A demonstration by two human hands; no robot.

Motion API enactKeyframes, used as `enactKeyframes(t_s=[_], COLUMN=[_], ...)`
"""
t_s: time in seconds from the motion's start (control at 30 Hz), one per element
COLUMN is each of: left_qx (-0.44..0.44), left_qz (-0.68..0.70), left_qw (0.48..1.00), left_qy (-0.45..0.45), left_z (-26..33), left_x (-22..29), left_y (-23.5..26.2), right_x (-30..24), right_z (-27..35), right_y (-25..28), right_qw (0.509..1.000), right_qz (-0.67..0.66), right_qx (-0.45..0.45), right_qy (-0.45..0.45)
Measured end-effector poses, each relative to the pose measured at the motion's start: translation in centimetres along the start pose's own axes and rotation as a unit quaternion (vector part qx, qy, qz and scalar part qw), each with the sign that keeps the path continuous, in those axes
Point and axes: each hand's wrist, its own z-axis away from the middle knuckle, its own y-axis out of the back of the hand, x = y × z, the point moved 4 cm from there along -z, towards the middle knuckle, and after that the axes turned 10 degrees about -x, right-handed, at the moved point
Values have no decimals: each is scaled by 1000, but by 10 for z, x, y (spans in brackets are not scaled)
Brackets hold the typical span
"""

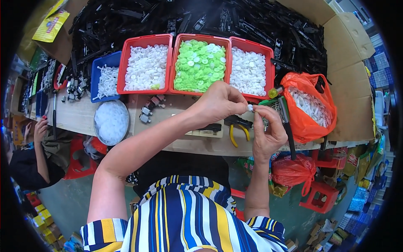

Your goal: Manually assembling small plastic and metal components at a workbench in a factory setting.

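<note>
My left hand (218, 102) and my right hand (266, 130) meet above the front of the wooden table (79, 115). Between the fingertips of both hands sits a small white plastic part (250, 108). Just behind the hands stand three red bins: one with white round pieces (146, 67), one with green round pieces (200, 65) and one with white round pieces (249, 70). Yellow-handled pliers (236, 130) lie on the table under my hands.
A blue bin of white parts (105, 80) and a round metal bowl of white parts (111, 122) stand at the left. An orange bag of white parts (308, 105) lies at the right. Black plastic parts (189, 17) are heaped behind. Another person's arm (40, 147) rests at the far left.
</note>
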Motion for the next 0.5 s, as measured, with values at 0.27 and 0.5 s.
enactKeyframes(t_s=[0.27,0.5], left_qx=[5,-4], left_qz=[-16,-41], left_qw=[1000,999], left_qy=[14,10], left_z=[8,18], left_x=[-3,-1], left_y=[1,7], right_x=[-3,-10], right_z=[3,0], right_y=[-2,-13], right_qw=[999,997], right_qz=[26,54], right_qx=[-11,-50], right_qy=[18,34])
